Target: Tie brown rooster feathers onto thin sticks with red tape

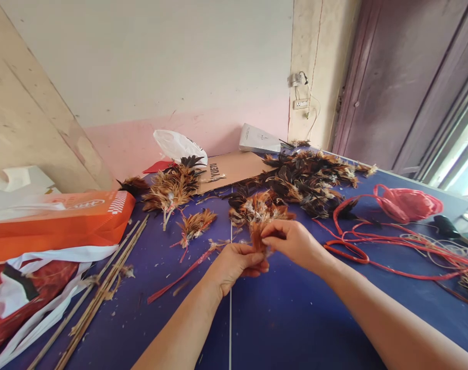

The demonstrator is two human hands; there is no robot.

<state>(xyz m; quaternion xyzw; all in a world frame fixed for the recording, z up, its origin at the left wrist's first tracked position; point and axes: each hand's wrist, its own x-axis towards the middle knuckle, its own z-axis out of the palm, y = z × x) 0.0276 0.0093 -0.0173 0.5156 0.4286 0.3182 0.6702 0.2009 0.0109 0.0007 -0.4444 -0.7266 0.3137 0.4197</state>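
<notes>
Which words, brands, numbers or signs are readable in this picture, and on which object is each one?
"YUETU", on the cardboard; the letters run sideways and the reading is not fully certain.
Orange bag: pale logo and lettering, too blurred to read.
White box: small print, too small to read.
White plastic bag: dark print, unreadable.

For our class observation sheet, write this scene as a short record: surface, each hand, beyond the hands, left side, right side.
Surface: blue table, white line
Left hand: holding brown feathers
Right hand: fingertips at the same feathers; grip unclear
Beyond the hands: dark feather pile, cardboard
Left side: orange bag, thin sticks
Right side: red ribbon bundle
</notes>
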